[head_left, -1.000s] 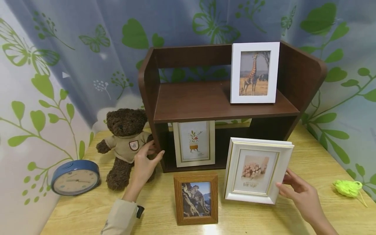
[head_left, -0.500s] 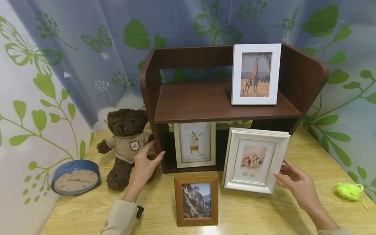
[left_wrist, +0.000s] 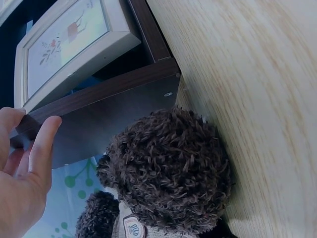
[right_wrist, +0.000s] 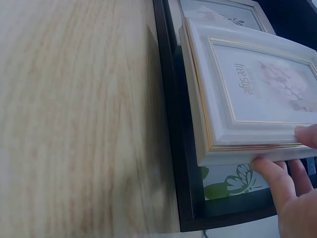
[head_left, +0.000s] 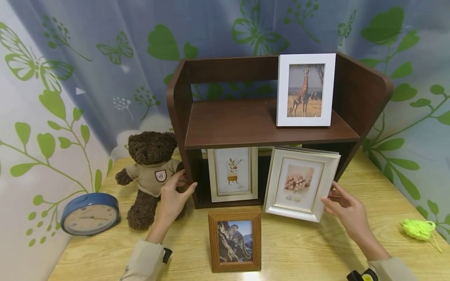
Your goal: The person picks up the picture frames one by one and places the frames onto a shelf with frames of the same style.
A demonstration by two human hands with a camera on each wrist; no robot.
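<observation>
My right hand (head_left: 349, 212) pinches a cream-white picture frame (head_left: 274, 195) by its right edge. The frame shows pink flowers, leans slightly clockwise and overlaps the lower opening of a dark brown desktop shelf (head_left: 228, 121). In the right wrist view, the thumb is on the front of this frame (right_wrist: 223, 134) and the fingers are at its side. My left hand (head_left: 174, 199) holds the front edge of the shelf's left side panel, thumb and fingers on either side. A cream frame with a plant picture (head_left: 253, 171) stands inside the lower compartment, on the left.
A white giraffe frame (head_left: 283, 89) stands on the upper board, right side. A brown teddy bear (head_left: 149, 148) sits left of the shelf, beside a blue clock (head_left: 88, 199). In front stands a wooden leopard frame (head_left: 257, 242). Bright yellow-green yarn (head_left: 417, 229) lies at right.
My right hand has moved the flower frame up, leftward and back toward the shelf's lower opening, and the frame has tilted a little more. The left hand has stayed at the side panel.
</observation>
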